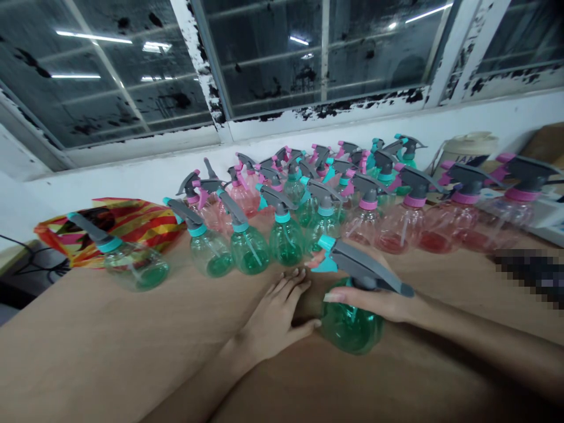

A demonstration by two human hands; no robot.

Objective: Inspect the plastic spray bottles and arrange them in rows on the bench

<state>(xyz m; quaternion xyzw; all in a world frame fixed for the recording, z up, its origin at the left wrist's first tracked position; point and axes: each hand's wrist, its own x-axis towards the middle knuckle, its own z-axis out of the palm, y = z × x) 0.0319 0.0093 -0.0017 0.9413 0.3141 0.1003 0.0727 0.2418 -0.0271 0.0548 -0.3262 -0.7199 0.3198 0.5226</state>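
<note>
My right hand point(374, 301) is wrapped round the neck of a green spray bottle point(352, 332) with a grey and turquoise trigger head, held slightly tilted at the front of the group. Flat on the wooden table point(132, 358) lies my left hand point(278, 314), fingers spread, its thumb close to that bottle's lower side; whether it touches the bottle I cannot tell. Just beyond my fingers stand green spray bottles point(249, 252) in a row. Pink spray bottles point(400, 226) continue the row to the right. My right hand's other fingers are partly hidden behind the bottle.
One green spray bottle point(136, 270) stands apart at the left, before a red and yellow plastic bag point(145, 226). Several more bottles crowd toward the wall. A white tub point(467, 147) is at the back right, with a blurred dark object point(535, 273) nearer. Windows rise behind.
</note>
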